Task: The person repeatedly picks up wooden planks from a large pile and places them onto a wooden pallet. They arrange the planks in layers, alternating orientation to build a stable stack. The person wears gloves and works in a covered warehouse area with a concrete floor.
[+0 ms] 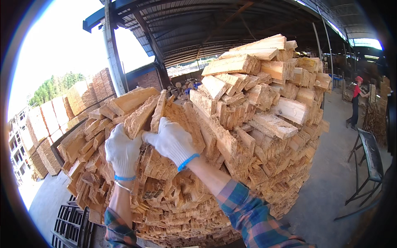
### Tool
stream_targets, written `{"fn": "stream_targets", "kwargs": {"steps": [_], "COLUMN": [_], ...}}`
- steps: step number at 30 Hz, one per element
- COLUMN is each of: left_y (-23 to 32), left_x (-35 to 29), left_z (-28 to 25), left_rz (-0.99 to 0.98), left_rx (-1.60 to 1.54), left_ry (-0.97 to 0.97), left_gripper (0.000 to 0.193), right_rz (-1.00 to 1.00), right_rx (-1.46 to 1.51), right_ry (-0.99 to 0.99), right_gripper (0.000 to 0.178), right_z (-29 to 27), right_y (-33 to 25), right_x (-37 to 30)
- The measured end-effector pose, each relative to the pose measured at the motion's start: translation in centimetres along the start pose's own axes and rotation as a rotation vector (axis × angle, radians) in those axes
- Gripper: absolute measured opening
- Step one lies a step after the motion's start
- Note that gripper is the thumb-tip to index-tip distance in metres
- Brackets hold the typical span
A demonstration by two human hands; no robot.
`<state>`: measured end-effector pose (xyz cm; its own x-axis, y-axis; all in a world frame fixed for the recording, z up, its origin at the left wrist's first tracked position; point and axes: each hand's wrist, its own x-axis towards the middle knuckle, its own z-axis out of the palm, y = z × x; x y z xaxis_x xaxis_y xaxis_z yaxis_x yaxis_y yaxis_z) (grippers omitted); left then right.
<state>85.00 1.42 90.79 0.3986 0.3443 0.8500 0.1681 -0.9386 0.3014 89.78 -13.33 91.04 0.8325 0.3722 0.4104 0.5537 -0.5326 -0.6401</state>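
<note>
My left hand (122, 149), in a white knit glove with a blue cuff, is closed round the near end of a rough-sawn wooden board (142, 115). Beside it my right hand (175, 140), gloved the same way, grips the lower end of a narrower wooden board (159, 110) that stands tilted up. The thumbs almost meet between the two boards. Both hands are over the left part of a big pile of short wood pieces (264, 136). Some fingers are hidden behind the gloves and the wood.
The pile rises higher to the right. Stacked lumber (53, 118) stands outside at the left, and black metal frames (70, 223) lie on the floor below. A metal stand (370, 155) is at the right, with a person (356, 101) in a red cap farther back.
</note>
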Motion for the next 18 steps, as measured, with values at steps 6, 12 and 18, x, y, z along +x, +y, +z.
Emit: {"fn": "stream_targets", "kwargs": {"steps": [6,12,18], "left_y": [-2.5,-2.6,-0.5], "left_x": [-4.5,-5.4,-0.6], "left_z": [-2.9,-4.8,-7.3], "left_rz": [0.105,0.118,0.162], "left_rx": [0.075,0.081,0.097], "left_ry": [0.020,-0.174,-0.468], "left_gripper": [0.051,0.072,0.082], "right_rz": [-0.065,-0.193,0.034], "right_rx": [-0.004,1.371,1.240], "right_ry": [-0.010,-0.191,-0.168], "right_gripper": [0.064,0.069,0.060], "right_z": [5.7,9.9,9.7], "right_y": [-0.5,4.8,2.2], "right_x": [-3.7,-1.8,-2.6]}}
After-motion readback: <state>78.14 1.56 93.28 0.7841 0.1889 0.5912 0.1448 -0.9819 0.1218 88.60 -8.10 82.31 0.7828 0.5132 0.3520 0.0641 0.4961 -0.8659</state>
